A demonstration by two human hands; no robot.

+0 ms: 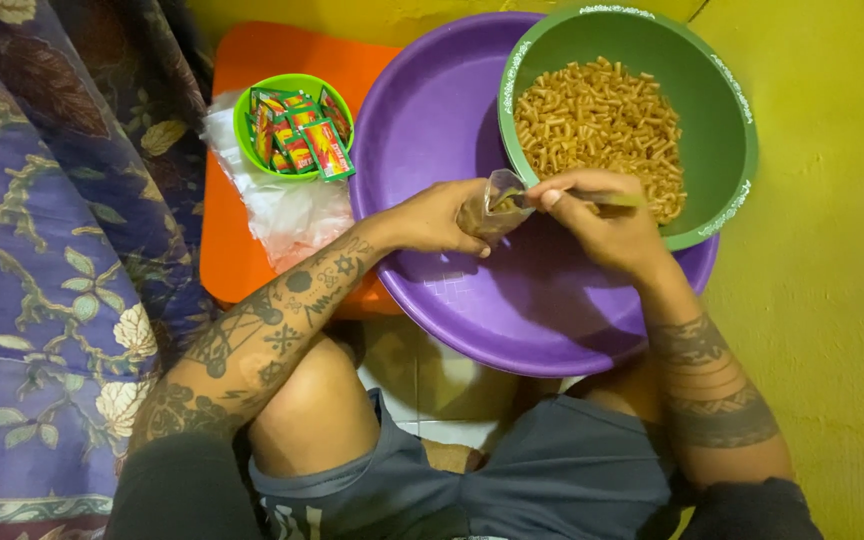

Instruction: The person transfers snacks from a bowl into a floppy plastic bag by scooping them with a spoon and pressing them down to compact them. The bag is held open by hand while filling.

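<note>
My left hand (437, 215) grips a small clear plastic bag (492, 203), partly filled with orange snack sticks, over the purple basin (472, 310). My right hand (607, 225) holds a spoon-like tool (612, 198) at the bag's mouth, its handle pointing right. Just beyond it the big green bowl (722, 100) is full of short orange snack sticks (597, 120) and rests on the basin's far right rim.
A small green bowl (245, 130) holding several red and green sachets (302, 135) stands on an orange board (252, 60), beside a pile of clear plastic bags (292, 215). Patterned purple cloth (42, 250) hangs left. A yellow wall (832, 300) is right. My knees are below.
</note>
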